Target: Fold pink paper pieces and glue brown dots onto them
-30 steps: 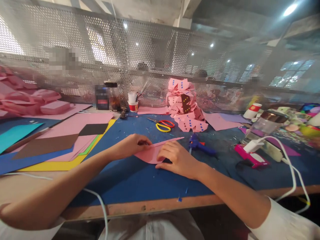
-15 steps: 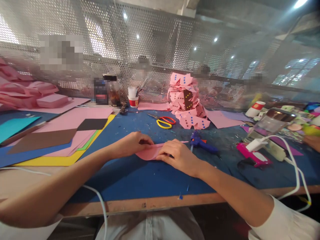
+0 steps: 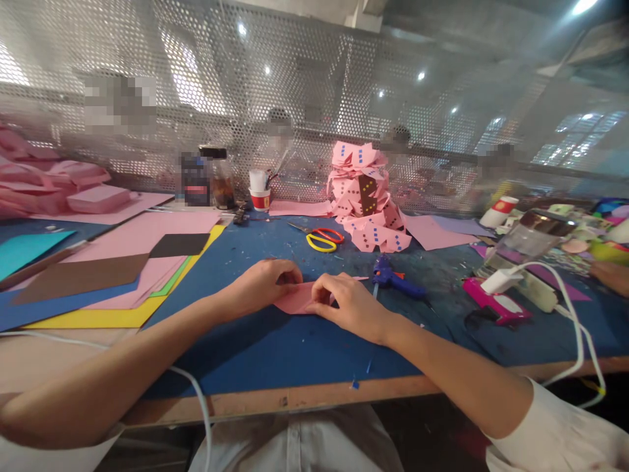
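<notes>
A piece of pink craft sheet [image 3: 296, 301] lies on the blue work mat in front of me, its right tip showing beyond my knuckles. My left hand [image 3: 268, 283] pinches its left end between thumb and fingers. On the right part of the same sheet, my right hand [image 3: 344, 303] is closed, thumb and fingertips pressed together at the near edge. Just right of that hand rests a blue glue gun [image 3: 399, 280]. Scissors with red and yellow handles [image 3: 322, 242] lie behind the hands. Farther back stands a pink layered paper piece [image 3: 364, 196] dotted with small squares.
Coloured sheets [image 3: 122, 314] are stacked at the left, beside a pink pile [image 3: 54, 177]. A cup of tools [image 3: 259, 196] and a jar [image 3: 225, 187] stand at the back. At the right are a pink power strip [image 3: 496, 303] with white cables and a clear container [image 3: 521, 239].
My right hand's fingers have curled into a tighter pinch at the sheet's near edge. The left hand has shifted slightly right along the sheet; the view has moved a little.
</notes>
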Demonstrator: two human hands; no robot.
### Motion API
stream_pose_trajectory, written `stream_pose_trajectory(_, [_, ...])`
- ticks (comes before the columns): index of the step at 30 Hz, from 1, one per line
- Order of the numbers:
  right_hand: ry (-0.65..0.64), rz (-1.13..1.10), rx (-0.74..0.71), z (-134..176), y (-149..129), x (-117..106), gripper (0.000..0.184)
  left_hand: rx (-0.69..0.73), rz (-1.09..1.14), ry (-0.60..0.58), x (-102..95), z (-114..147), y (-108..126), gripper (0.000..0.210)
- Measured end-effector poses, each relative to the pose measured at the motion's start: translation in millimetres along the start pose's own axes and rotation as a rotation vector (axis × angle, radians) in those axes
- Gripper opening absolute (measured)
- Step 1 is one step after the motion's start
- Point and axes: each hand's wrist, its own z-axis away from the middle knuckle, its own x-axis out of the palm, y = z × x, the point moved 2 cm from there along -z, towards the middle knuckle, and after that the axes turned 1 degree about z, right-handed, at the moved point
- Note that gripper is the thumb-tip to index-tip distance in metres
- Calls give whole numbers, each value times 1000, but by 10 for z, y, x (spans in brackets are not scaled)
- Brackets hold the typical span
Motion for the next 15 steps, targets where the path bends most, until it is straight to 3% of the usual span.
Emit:
stream_pose_trajectory(7, [-15,-70,7,26,10,2,13,-15,-8,12,-8,13,32,15])
stream_pose_trajectory(15, [22,-16,25,-4,52,33,11,84,-70,52,25,13,10,13])
